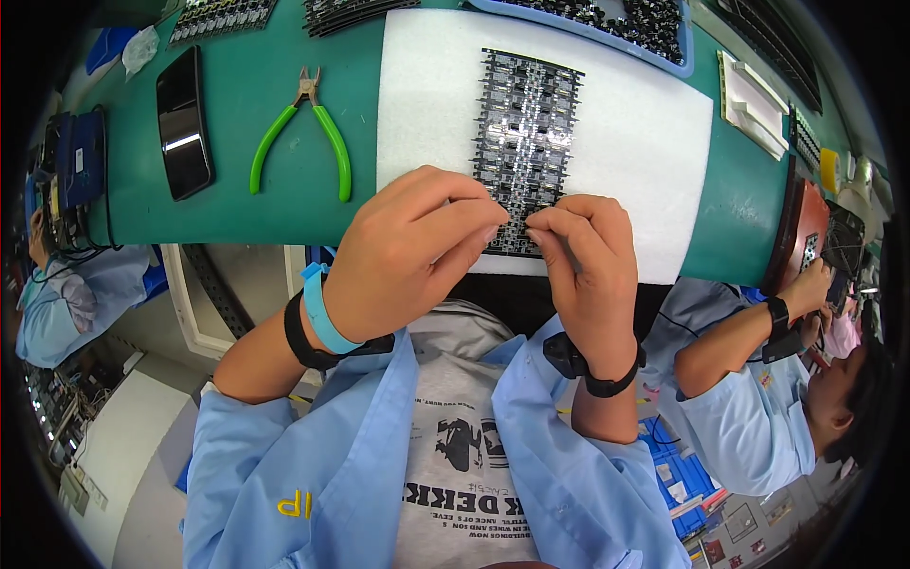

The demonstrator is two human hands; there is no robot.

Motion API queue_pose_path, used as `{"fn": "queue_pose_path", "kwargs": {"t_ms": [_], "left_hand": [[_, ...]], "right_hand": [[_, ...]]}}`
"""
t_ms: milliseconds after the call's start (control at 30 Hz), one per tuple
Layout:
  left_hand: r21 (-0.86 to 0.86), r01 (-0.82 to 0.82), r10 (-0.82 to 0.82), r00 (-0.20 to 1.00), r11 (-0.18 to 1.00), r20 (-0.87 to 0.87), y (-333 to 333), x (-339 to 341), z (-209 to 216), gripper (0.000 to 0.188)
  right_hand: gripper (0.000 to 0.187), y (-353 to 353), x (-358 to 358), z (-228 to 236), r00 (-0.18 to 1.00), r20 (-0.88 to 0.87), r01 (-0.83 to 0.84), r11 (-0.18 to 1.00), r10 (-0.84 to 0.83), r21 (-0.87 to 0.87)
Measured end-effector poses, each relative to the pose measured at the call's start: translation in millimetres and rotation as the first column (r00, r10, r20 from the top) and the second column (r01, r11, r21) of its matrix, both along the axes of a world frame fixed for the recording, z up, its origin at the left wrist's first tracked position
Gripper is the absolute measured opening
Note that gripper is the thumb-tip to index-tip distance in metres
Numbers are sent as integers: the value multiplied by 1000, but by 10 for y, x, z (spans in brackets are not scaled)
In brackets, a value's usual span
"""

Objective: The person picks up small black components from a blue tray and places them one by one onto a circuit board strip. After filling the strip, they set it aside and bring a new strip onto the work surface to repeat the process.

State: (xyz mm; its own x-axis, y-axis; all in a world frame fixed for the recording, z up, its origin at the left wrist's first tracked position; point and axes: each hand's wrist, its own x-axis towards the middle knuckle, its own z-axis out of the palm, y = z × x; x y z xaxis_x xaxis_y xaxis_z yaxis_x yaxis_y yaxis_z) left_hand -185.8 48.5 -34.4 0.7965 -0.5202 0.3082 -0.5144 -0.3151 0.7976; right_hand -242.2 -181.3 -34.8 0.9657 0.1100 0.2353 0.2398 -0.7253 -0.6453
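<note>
Panel (523,142) of dark, repeated electronic parts lies lengthwise on a white foam sheet (645,171). At its near end, the left hand (417,237) and the right hand (597,266) face each other just apart, each with thumb and forefinger pinched narrow; whether a small piece sits between the fingertips cannot be told. The sheet rests on a green table (223,223). Left of it lie green-handled pliers (329,133), then a black phone (185,123); beyond the panel stands a blue tray (690,47) of dark parts.
</note>
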Motion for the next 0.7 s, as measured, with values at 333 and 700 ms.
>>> {"fn": "queue_pose_path", "kwargs": {"t_ms": [333,700], "left_hand": [[28,2,-3,1000,1000,21,-13,-18,9,35],[-25,-3,1,998,1000,-64,14,-53,-20,35]], "right_hand": [[23,10,-4,-20,999,37,-20,1000,21,-11],[25,27,-2,-41,997,78,-26,999,29,-47]]}}
